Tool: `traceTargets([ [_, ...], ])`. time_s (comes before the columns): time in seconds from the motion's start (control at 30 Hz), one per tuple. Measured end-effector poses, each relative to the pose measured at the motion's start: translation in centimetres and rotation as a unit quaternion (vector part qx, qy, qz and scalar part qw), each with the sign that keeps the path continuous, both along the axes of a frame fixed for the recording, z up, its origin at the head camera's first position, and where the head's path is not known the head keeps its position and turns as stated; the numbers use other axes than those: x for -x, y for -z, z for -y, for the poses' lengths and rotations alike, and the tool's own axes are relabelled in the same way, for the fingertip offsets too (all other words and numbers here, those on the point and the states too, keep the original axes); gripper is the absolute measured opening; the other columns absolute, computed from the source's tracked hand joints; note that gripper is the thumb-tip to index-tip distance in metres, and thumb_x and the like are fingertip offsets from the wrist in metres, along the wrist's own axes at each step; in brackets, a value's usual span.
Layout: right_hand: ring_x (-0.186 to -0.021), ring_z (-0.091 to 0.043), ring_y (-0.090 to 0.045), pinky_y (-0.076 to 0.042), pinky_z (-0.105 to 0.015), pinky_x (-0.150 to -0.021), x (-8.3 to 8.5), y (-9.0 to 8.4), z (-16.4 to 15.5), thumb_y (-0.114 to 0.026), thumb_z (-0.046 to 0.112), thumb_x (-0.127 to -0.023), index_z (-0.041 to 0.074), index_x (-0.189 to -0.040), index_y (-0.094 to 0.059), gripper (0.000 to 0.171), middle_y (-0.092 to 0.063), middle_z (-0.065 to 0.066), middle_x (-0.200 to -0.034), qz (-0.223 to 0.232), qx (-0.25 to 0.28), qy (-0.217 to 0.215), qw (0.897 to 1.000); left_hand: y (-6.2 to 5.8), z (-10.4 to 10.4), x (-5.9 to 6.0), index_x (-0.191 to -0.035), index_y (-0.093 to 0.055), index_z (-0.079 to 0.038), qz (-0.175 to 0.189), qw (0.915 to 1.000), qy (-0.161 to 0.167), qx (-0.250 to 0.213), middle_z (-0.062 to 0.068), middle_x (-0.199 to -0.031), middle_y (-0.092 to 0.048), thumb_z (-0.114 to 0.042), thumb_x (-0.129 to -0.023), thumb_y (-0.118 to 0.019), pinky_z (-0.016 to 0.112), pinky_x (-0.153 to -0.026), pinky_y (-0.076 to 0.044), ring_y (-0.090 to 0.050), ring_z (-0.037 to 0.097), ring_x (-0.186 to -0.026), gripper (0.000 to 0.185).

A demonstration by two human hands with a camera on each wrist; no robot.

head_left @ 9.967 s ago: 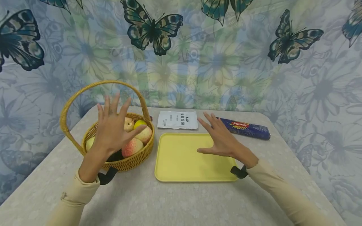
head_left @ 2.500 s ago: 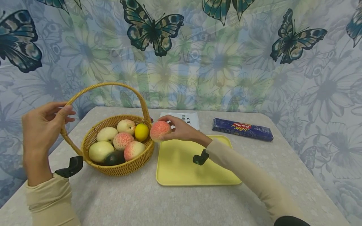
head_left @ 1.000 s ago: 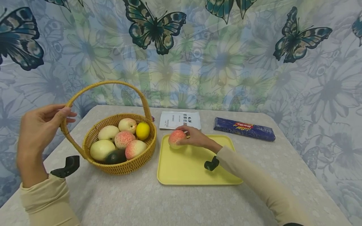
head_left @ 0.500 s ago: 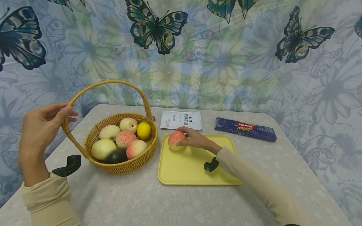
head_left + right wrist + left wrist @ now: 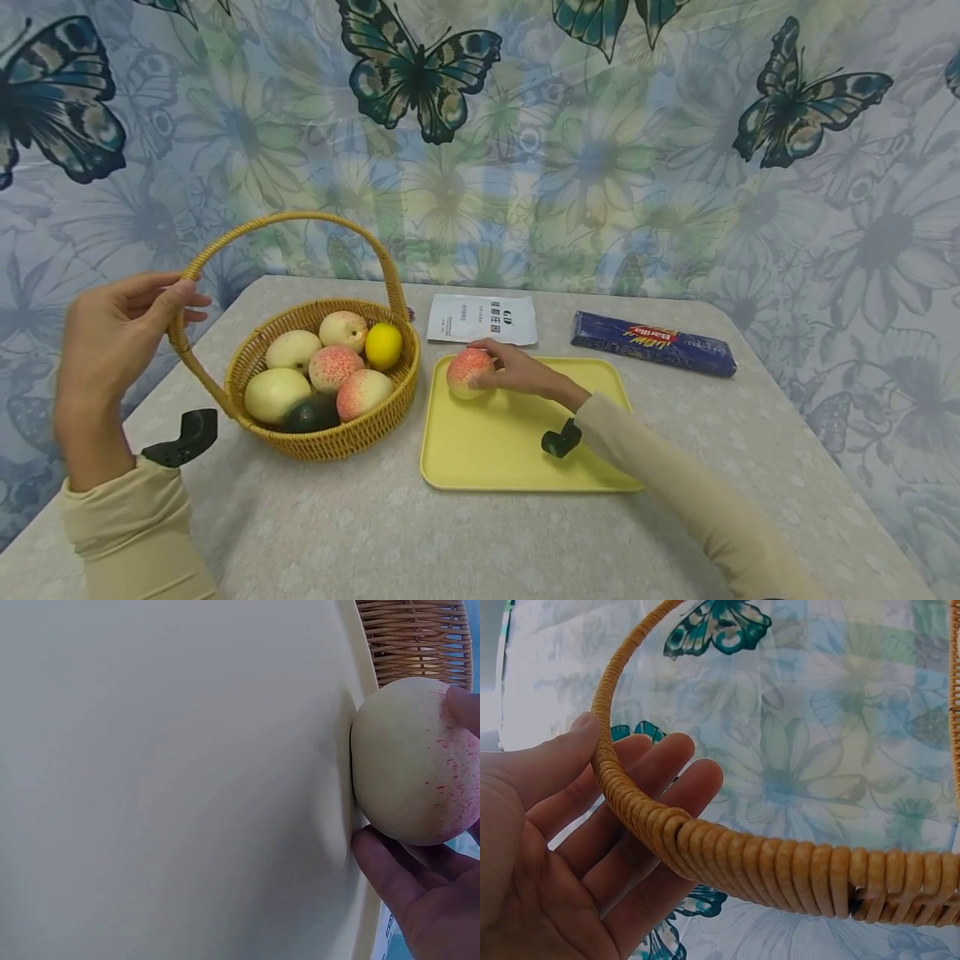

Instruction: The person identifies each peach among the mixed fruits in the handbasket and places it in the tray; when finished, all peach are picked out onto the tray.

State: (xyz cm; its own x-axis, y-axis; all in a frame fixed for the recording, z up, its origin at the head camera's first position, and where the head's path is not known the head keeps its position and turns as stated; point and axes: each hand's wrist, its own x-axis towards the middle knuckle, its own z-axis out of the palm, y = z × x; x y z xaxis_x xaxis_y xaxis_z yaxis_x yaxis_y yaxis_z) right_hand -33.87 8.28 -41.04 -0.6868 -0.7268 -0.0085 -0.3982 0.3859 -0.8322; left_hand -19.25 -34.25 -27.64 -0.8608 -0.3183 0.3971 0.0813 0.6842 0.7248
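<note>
My right hand (image 5: 487,367) grips a pink-speckled peach (image 5: 461,372) that rests on the far left corner of the yellow tray (image 5: 510,450). In the right wrist view the peach (image 5: 409,761) sits against the tray's rim (image 5: 352,825), with my fingers (image 5: 397,877) curled under it. My left hand (image 5: 127,325) is raised at the left side of the wicker basket (image 5: 330,446). Its thumb and fingers pinch the basket's arched handle (image 5: 742,862). The basket holds several peaches (image 5: 332,367), pale fruit, a lemon (image 5: 383,345) and a dark avocado (image 5: 311,412).
A white packet (image 5: 483,318) lies behind the tray. A blue pasta packet (image 5: 652,342) lies at the back right. The grey table (image 5: 420,542) ends at a butterfly-print curtain (image 5: 525,167) on the far side.
My right hand carried the peach from beside the basket down onto the tray, and has held it still there for the last second. My left hand stayed on the handle.
</note>
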Motion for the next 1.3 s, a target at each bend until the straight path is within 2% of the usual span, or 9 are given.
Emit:
traceTargets([
  [0.07,-0.123,-0.024,-0.050,-0.042,-0.042,-0.099,0.0,0.0,0.0,-0.064,0.022,-0.091,0.008,-0.147,-0.033,0.066,-0.050,-0.008,-0.136,0.003,-0.003,0.001,1.000,0.0,0.0,0.0,-0.133,-0.057,-0.007,-0.002,1.0000,-0.001,0.003,-0.038,-0.078,-0.055,-0.042,-0.096,-0.053,0.036,-0.098,-0.042,-0.057,-0.018,-0.072,0.051],
  [0.17,-0.126,-0.027,-0.047,-0.042,-0.042,-0.099,-0.1,-0.2,0.0,-0.065,0.023,-0.091,0.008,-0.149,-0.031,0.069,-0.045,-0.009,-0.141,0.009,-0.014,0.002,1.000,0.0,0.0,0.0,-0.134,-0.056,-0.007,0.000,1.0000,0.000,0.001,-0.038,-0.078,-0.054,-0.042,-0.096,-0.053,0.045,-0.102,-0.040,-0.057,-0.018,-0.072,0.051],
  [0.3,-0.131,-0.030,-0.043,-0.041,-0.044,-0.101,-0.1,-0.7,0.1,-0.064,0.026,-0.091,0.011,-0.151,-0.027,0.072,-0.036,-0.010,-0.149,0.008,-0.036,0.004,0.999,0.0,0.0,-0.1,-0.133,-0.057,-0.006,-0.003,1.0000,0.000,0.002,-0.038,-0.077,-0.054,-0.042,-0.096,-0.053,0.032,-0.095,-0.043,-0.058,-0.016,-0.072,0.051],
  [0.4,-0.132,-0.032,-0.042,-0.040,-0.045,-0.102,0.1,-1.4,0.3,-0.064,0.029,-0.091,0.015,-0.151,-0.027,0.071,-0.034,-0.014,-0.151,-0.002,-0.048,0.003,0.999,0.0,0.0,-0.1,-0.131,-0.058,-0.006,-0.010,0.9999,0.001,0.008,-0.038,-0.077,-0.055,-0.041,-0.096,-0.054,0.019,-0.081,-0.041,-0.058,-0.016,-0.071,0.050],
  [0.5,-0.132,-0.034,-0.042,-0.038,-0.045,-0.104,0.4,-2.1,0.6,-0.063,0.028,-0.091,0.018,-0.150,-0.028,0.069,-0.035,-0.019,-0.149,-0.013,-0.047,0.000,0.999,0.0,-0.1,0.0,-0.130,-0.059,-0.005,-0.014,0.9998,0.004,0.012,-0.037,-0.077,-0.055,-0.040,-0.096,-0.054,0.015,-0.075,-0.039,-0.058,-0.016,-0.071,0.049],
  [0.6,-0.134,-0.037,-0.040,-0.034,-0.048,-0.108,0.6,-3.0,1.0,-0.062,0.025,-0.092,0.017,-0.150,-0.029,0.067,-0.034,-0.021,-0.149,-0.022,-0.036,-0.007,0.999,-0.1,-0.1,0.1,-0.130,-0.059,-0.006,-0.014,0.9998,0.003,0.017,-0.037,-0.077,-0.054,-0.041,-0.096,-0.054,0.017,-0.076,-0.040,-0.058,-0.016,-0.070,0.049],
  [0.77,-0.136,-0.039,-0.037,-0.030,-0.049,-0.110,0.5,-4.4,1.7,-0.062,0.026,-0.092,0.018,-0.149,-0.031,0.066,-0.035,-0.014,-0.150,-0.040,-0.025,-0.013,0.999,-0.1,-0.1,0.2,-0.130,-0.060,-0.007,-0.011,0.9997,-0.001,0.020,-0.037,-0.078,-0.054,-0.042,-0.096,-0.054,0.023,-0.082,-0.042,-0.058,-0.016,-0.071,0.050],
  [1.0,-0.137,-0.034,-0.035,-0.026,-0.051,-0.111,0.0,-5.9,3.3,-0.065,0.031,-0.090,0.019,-0.149,-0.033,0.068,-0.035,-0.009,-0.150,-0.053,-0.015,-0.026,0.998,0.0,0.0,0.2,-0.130,-0.060,-0.007,-0.013,0.9998,-0.001,0.017,-0.037,-0.078,-0.055,-0.042,-0.096,-0.054,0.022,-0.082,-0.041,-0.058,-0.016,-0.071,0.049],
  [1.3,-0.134,-0.028,-0.040,-0.033,-0.044,-0.109,-0.9,-7.1,6.1,-0.067,0.030,-0.089,0.020,-0.149,-0.033,0.070,-0.030,-0.003,-0.153,-0.069,-0.007,-0.044,0.997,-0.1,0.0,0.1,-0.128,-0.061,-0.005,-0.022,0.9994,-0.001,0.025,-0.037,-0.077,-0.054,-0.041,-0.096,-0.055,0.015,-0.074,-0.038,-0.058,-0.016,-0.070,0.048],
])
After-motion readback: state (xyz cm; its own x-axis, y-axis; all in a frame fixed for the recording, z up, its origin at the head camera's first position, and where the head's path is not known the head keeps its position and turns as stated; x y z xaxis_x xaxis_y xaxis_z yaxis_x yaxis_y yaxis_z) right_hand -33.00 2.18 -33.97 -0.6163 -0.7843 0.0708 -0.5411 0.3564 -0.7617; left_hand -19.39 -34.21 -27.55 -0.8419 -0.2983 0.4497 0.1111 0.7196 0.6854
